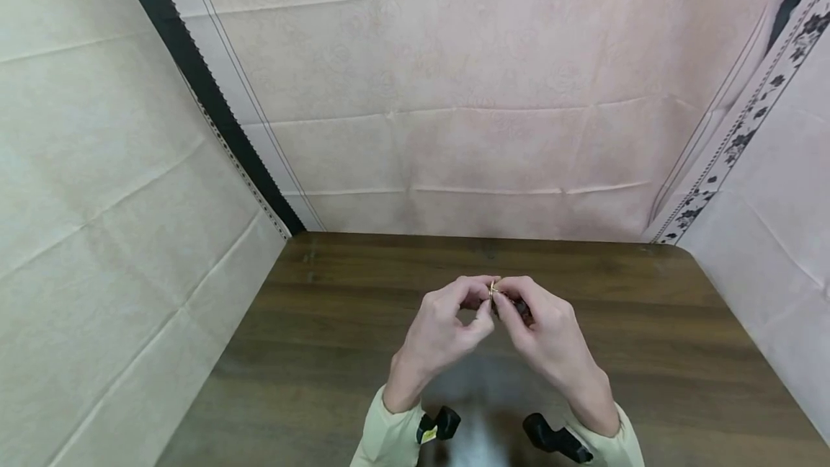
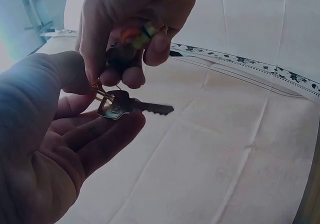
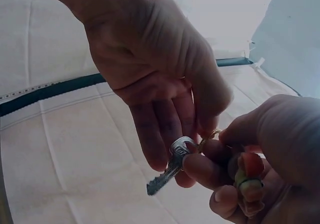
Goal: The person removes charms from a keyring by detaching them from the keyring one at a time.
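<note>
A small gold key ring [image 1: 493,290] is held between both hands above the table. My left hand [image 1: 447,323] pinches one side of it between thumb and index finger. A silver key [image 2: 120,104] hangs on the ring against the left hand's other fingers, its toothed blade pointing away. From the opposite side, my right hand [image 1: 552,334] pinches the ring with its thumb and index finger. Within the right hand's curled fingers sits a small red and yellow-green charm [image 3: 250,176], partly hidden. A dark round piece beside the charm is too shaded to make out.
Beneath the hands is a brown wooden table [image 1: 311,352]. Pale creased cloth [image 1: 454,92] hangs behind it and along both sides, with a dark strip at left and a floral border at right. Black wrist straps [image 1: 558,438] sit at the sleeves.
</note>
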`<state>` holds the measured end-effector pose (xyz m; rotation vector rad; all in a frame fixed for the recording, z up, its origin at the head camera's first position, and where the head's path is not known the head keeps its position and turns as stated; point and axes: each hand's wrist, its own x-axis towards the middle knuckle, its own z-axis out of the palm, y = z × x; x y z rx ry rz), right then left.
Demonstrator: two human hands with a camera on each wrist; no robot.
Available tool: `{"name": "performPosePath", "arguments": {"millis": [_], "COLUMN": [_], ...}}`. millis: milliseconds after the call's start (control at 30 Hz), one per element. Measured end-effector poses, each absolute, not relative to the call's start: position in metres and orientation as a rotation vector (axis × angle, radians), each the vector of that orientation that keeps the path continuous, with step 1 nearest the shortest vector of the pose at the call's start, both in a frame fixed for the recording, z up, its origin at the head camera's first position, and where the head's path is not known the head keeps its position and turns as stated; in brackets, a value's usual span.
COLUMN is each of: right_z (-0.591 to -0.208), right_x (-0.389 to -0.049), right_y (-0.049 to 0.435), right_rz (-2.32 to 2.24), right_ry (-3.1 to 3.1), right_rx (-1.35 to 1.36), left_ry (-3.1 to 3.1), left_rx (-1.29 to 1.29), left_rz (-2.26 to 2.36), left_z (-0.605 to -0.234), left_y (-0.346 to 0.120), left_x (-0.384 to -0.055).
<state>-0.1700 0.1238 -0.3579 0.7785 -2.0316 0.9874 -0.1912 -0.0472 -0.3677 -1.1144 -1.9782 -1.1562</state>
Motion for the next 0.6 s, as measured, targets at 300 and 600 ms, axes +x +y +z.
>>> {"name": "performPosePath", "arguments": {"millis": [300, 600], "right_z": [-0.3569, -0.3595], "right_x": [-0.1716, -0.1777], "right_y": [0.1226, 0.1231], "right_rz": [1.056, 1.066], "right_ry": [-1.981, -1.893], "right_rx": [0.798, 0.857], "left_ry": [-1.985, -2.025], "left_rx": [-1.089, -1.042], "left_rz": [-1.197, -1.19], "left_z": [-0.3672, -0.3672], "left_y": [-0.0477, -0.0471], "left_x": [-0.1886, -0.1871]}}
